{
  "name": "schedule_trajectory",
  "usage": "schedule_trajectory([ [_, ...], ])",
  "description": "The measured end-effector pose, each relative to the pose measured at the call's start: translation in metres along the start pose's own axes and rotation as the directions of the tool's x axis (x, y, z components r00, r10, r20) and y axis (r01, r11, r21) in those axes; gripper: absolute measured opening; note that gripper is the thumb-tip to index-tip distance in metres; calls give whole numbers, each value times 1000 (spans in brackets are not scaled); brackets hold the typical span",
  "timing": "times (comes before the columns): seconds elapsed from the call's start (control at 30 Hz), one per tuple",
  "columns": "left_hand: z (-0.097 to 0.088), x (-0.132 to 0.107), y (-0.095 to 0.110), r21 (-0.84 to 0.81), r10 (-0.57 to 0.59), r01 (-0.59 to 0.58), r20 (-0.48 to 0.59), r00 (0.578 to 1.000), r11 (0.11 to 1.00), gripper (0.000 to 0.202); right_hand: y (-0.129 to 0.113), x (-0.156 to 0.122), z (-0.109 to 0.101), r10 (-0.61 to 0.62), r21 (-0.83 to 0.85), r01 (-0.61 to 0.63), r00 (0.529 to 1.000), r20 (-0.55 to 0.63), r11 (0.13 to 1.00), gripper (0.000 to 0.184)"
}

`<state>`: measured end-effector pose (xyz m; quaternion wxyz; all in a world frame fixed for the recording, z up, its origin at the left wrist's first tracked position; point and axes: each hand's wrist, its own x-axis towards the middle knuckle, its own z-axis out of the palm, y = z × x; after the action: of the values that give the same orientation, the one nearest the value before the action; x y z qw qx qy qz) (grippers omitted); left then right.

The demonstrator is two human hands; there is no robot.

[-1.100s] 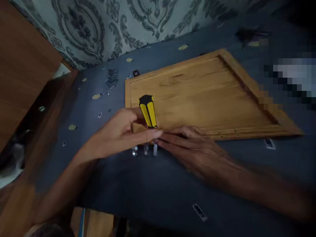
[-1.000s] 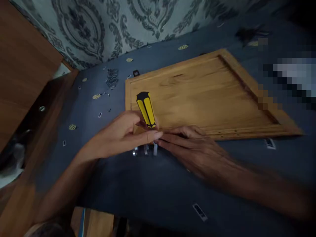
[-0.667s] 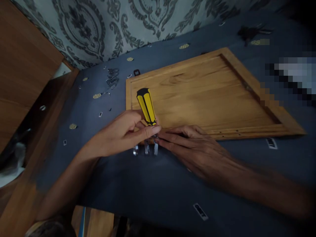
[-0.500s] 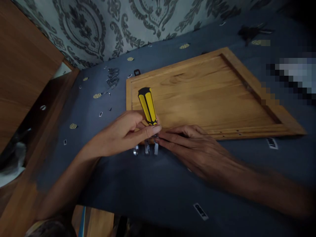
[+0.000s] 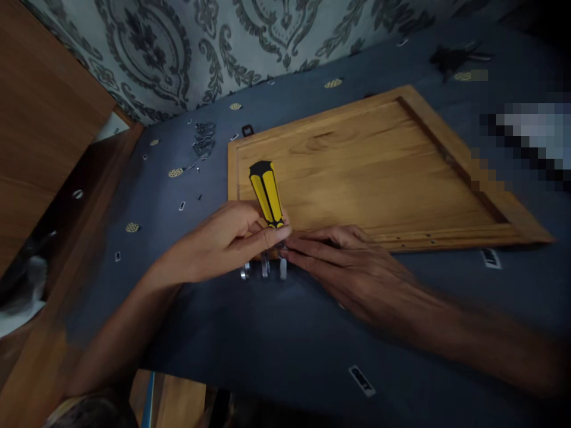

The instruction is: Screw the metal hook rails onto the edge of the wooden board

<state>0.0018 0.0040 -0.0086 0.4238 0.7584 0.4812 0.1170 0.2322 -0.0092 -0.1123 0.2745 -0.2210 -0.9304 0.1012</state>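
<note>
My left hand is closed around the lower end of a screwdriver with a yellow and black handle. It stands nearly upright, leaning slightly left, tip down at the near edge of a wooden panel; fingers hide its tip. Fingertips of my right hand press together beside it, on the top of a shiny metal hook. Two more metal hooks stick out from the panel's near edge, further left. What lies under the fingertips is mostly hidden.
Several loose metal hooks and small screws lie on the dark blue patterned cloth. A dark buckle-like piece is behind the panel, with a black object at far right. Patterned wall stands behind; wooden furniture borders the left.
The screwdriver's handle has turned slightly and sits a touch lower. Both hands keep the same place.
</note>
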Motion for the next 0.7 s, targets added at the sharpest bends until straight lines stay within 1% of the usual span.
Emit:
schedule_trajectory([
  [0.13, 0, 0, 0, 18, -8, 8, 0, 1000, 1000, 36, 0, 1, -2, -31, -33, 31, 999, -7, 999, 43],
  [0.2, -1, 1, 0, 14, -12, 12, 7, 1000, 1000, 36, 0, 1, -2, -38, -53, 37, 999, -11, 998, 41],
  [0.5, 0, 1, 2, 8, -16, 16, 11, 1000, 1000, 33, -3, 1, 0, -57, -118, 50, 997, -54, 992, 42],
  [0.7, 1, 0, 2, 41, -9, 9, -4, 1000, 999, 32, -2, -1, 0, -64, -133, 60, 998, -24, 989, 45],
])
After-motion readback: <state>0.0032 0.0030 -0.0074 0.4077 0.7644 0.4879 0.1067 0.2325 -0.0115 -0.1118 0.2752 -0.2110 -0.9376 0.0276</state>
